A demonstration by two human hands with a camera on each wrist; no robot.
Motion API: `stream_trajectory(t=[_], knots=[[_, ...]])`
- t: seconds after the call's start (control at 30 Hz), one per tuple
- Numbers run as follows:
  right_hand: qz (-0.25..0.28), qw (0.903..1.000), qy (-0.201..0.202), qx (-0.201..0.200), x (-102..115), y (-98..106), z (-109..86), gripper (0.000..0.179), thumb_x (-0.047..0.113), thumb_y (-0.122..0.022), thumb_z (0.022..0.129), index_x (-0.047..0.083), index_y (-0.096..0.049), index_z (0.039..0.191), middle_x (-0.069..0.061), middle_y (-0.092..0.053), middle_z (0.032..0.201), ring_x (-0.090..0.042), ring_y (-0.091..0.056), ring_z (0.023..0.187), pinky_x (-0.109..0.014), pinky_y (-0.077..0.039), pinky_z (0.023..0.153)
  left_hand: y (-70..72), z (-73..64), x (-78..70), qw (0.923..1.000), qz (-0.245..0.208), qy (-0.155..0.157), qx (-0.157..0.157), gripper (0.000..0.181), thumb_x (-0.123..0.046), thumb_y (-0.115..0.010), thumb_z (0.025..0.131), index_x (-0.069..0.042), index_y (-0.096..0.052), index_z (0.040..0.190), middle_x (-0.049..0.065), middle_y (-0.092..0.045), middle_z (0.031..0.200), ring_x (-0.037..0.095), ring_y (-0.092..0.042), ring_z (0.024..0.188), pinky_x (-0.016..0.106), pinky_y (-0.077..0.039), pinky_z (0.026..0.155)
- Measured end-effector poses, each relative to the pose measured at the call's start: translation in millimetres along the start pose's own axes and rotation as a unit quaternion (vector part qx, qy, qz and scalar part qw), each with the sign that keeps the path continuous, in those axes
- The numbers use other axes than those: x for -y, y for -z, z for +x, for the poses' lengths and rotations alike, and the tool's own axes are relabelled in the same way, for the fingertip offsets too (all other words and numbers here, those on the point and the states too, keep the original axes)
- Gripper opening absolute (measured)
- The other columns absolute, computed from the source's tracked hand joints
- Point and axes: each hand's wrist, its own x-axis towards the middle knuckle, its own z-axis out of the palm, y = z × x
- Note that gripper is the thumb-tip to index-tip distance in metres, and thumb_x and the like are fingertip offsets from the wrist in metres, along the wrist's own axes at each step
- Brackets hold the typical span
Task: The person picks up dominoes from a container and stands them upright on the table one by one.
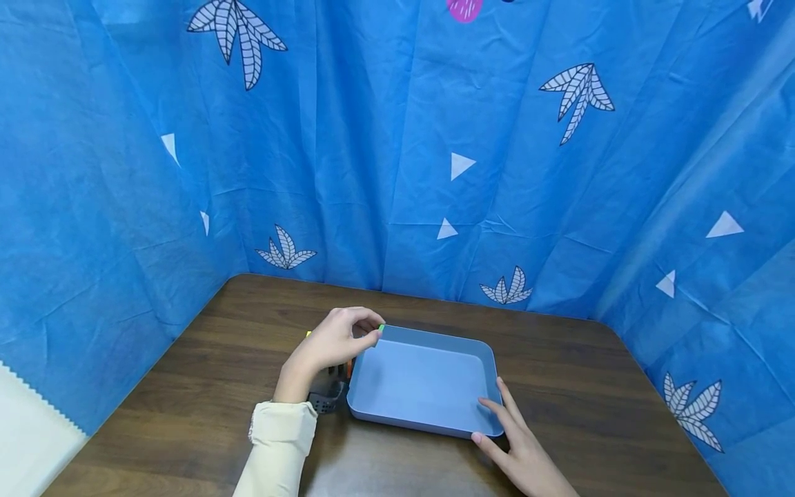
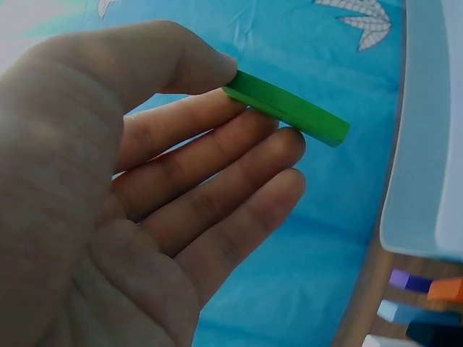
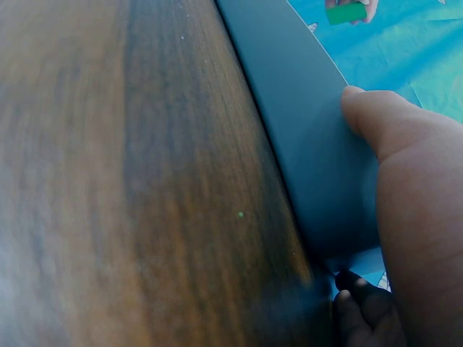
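Note:
My left hand (image 1: 335,342) pinches a small green bar-shaped block (image 2: 289,108) between thumb and forefinger, above the far left corner of a blue-grey rectangular tray (image 1: 422,379). The other left fingers stretch out loosely below the block in the left wrist view. On the tray's near right corner, my right hand (image 1: 520,449) holds the wall. Its thumb (image 3: 369,116) presses the near outer side, while the other fingers lie about the right side and over the rim. The tray's floor shows bare and it sits flat on the table.
Left of the tray, partly hidden by the left forearm, lie several small blocks: purple (image 2: 409,281), orange (image 2: 445,290), light blue (image 2: 401,312) and white (image 2: 391,341). The brown wooden table (image 1: 205,386) is bordered by a blue patterned curtain (image 1: 385,172) at the back and sides.

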Motion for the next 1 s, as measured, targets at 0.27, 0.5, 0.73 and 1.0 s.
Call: stream_trajectory(t=[0.27,0.5,0.73,1.0], knots=[[-0.002,1.0000,0.000,0.002,1.5,0.0,-0.2,0.066,0.062,-0.053,0.088,0.030,-0.038,0.145,0.008,0.011,0.161,-0.036,-0.009,0.148,-0.068,-0.027,0.106,13.8,-7.8,10.6,0.9996,-0.007,0.026,-0.008,0.019,-0.024,-0.063,0.092,-0.016,-0.068,0.109,-0.007,-0.067,0.097,0.009,-0.063,0.086,0.025,-0.054,0.076],[0.000,1.0000,0.000,0.001,3.8,0.9,-0.9,0.066,0.060,-0.054,0.089,0.029,-0.038,0.145,0.006,0.010,0.162,-0.036,-0.009,0.148,-0.068,-0.027,0.105,27.4,-15.0,20.8,0.9989,-0.007,0.041,-0.022,0.019,-0.023,-0.061,0.092,-0.018,-0.067,0.109,-0.006,-0.067,0.099,0.010,-0.064,0.088,0.029,-0.054,0.078],[-0.005,1.0000,0.002,0.002,4.7,0.7,-0.7,0.065,0.061,-0.053,0.089,0.029,-0.039,0.144,0.002,0.009,0.163,-0.037,-0.010,0.147,-0.068,-0.027,0.106,39.2,-22.8,33.3,0.9967,0.001,0.074,-0.033,0.022,-0.025,-0.062,0.093,-0.016,-0.067,0.112,-0.003,-0.069,0.101,0.012,-0.064,0.091,0.031,-0.055,0.080],[-0.007,0.9999,0.008,0.000,3.8,0.6,0.5,0.063,0.060,-0.053,0.090,0.029,-0.040,0.143,0.002,0.010,0.163,-0.037,-0.012,0.147,-0.066,-0.028,0.106,52.3,-34.4,50.7,0.9925,0.004,0.113,-0.047,0.024,-0.026,-0.060,0.094,-0.013,-0.066,0.114,0.002,-0.069,0.103,0.016,-0.064,0.095,0.037,-0.055,0.084]])
